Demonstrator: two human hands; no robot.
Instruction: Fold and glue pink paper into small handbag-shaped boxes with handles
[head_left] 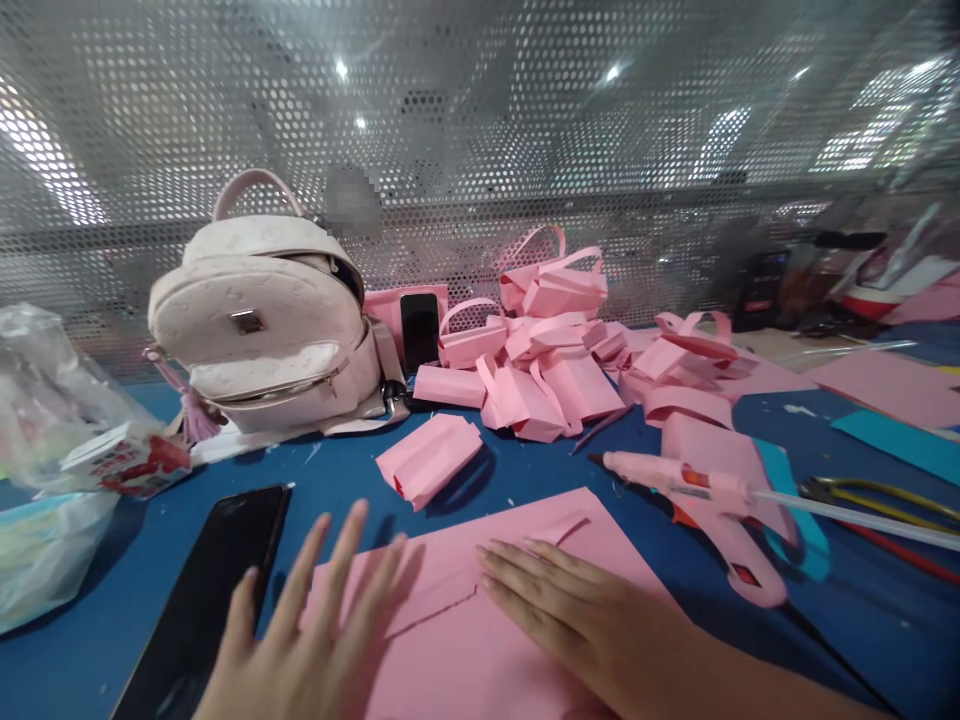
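A large pink paper sheet [465, 650] lies in front of me on the blue table, with a narrow strip at its far part set off by a ragged line. My right hand [570, 610] rests flat on the sheet, fingers straight and side by side over that strip. Over the sheet's left edge is my left hand [315, 620], fingers spread; whether it touches the paper I cannot tell. Just beyond the sheet sits a small folded pink paper box [429, 458]. A pink glue gun [705, 500] with a clear glue stick lies at the right.
Several pink paper baskets [540, 370] are heaped at the back. A pale backpack [277, 320] stands left of them, before a perforated metal panel [465, 130]. At left lie a black phone [210, 590] and a small carton [127, 458]. Yellow-handled pliers [877, 495] lie far right.
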